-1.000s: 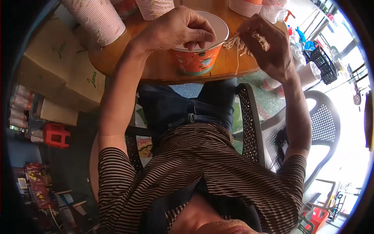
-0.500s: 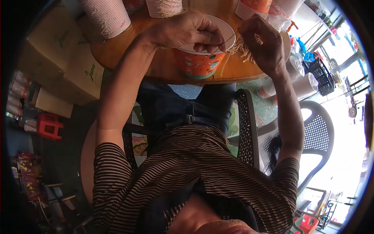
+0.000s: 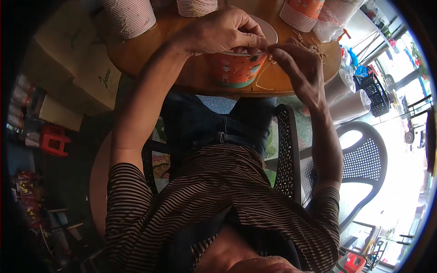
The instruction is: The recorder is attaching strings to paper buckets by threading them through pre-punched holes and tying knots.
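Observation:
An orange paper bucket (image 3: 237, 68) with a printed pattern, white rim and green base stands on the wooden table close to its near edge. My left hand (image 3: 230, 34) reaches over the bucket's rim, with thumb and fingertips pinched together at its right side. My right hand (image 3: 300, 63) meets those fingertips there, its fingers closed in a pinch. A thin pale string (image 3: 258, 81) hangs from the meeting fingertips along the bucket's right side to the table edge. The exact grip on the string is partly hidden by the fingers.
Stacked paper buckets (image 3: 129, 18) line the table's far side, with another orange stack (image 3: 300, 13) at the right. Loose strings (image 3: 314, 48) lie beyond my right hand. Cardboard boxes (image 3: 95, 82) stand at left, a grey plastic chair (image 3: 364, 159) at right.
My right hand has come left and down to meet my left fingertips at the rim. The dark strand seen stretched between the hands no longer shows. The pale string now hangs curved beside the bucket.

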`<action>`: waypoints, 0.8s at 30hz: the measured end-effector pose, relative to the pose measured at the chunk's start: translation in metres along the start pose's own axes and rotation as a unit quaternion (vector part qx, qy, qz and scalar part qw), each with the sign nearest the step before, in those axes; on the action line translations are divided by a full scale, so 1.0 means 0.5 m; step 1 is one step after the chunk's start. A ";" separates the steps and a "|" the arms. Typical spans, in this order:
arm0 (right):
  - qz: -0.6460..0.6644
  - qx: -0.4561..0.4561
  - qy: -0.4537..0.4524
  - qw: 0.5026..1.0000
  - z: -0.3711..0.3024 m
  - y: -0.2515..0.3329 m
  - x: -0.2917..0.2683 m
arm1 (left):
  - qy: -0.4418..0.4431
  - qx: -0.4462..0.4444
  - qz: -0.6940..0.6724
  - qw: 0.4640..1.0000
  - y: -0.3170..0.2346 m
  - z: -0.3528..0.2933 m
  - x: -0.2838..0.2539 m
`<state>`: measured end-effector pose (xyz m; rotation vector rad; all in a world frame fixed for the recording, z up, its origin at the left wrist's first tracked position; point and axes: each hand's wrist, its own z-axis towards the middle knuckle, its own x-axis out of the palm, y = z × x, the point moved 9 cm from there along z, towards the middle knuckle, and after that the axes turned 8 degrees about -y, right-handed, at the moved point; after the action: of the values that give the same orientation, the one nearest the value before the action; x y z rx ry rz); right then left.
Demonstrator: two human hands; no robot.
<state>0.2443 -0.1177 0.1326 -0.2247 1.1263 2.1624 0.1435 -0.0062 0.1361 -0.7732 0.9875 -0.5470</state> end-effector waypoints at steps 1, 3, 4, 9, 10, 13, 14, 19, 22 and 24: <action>-0.016 -0.007 -0.013 1.000 0.000 0.005 0.003 | 0.001 -0.001 -0.001 1.000 0.001 -0.003 0.003; -0.014 -0.040 -0.016 0.999 -0.001 0.011 0.011 | -0.016 -0.012 -0.018 1.000 0.004 -0.010 0.006; -0.014 -0.024 -0.030 0.999 -0.002 -0.004 0.010 | -0.016 -0.012 -0.017 1.000 0.006 -0.009 0.008; 0.006 0.012 -0.051 0.999 -0.005 -0.029 0.004 | -0.023 -0.002 0.013 1.000 0.005 -0.003 0.004; 0.015 0.025 -0.057 0.998 -0.007 -0.034 0.003 | -0.022 -0.002 0.014 1.000 0.004 -0.005 0.001; 0.020 0.034 -0.058 0.998 -0.014 -0.042 0.007 | -0.017 -0.048 -0.176 0.983 0.029 -0.007 -0.021; 0.018 0.031 -0.052 0.998 -0.017 -0.043 0.011 | -0.002 -0.091 -0.258 0.962 0.050 -0.003 -0.019; 0.005 0.032 -0.032 0.999 -0.034 -0.033 0.013 | -0.018 0.065 -0.155 0.986 -0.027 -0.025 0.007; 0.038 0.058 -0.029 0.997 -0.035 -0.026 0.012 | 0.007 0.071 -0.141 0.987 -0.043 -0.034 0.035; 0.065 0.071 -0.029 0.995 -0.036 -0.026 0.012 | -0.005 0.056 -0.132 0.990 -0.040 -0.033 0.047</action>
<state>0.2454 -0.1236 0.1108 -0.0260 1.2856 2.1753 0.1383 -0.0406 0.1341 -0.8094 0.8428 -0.8209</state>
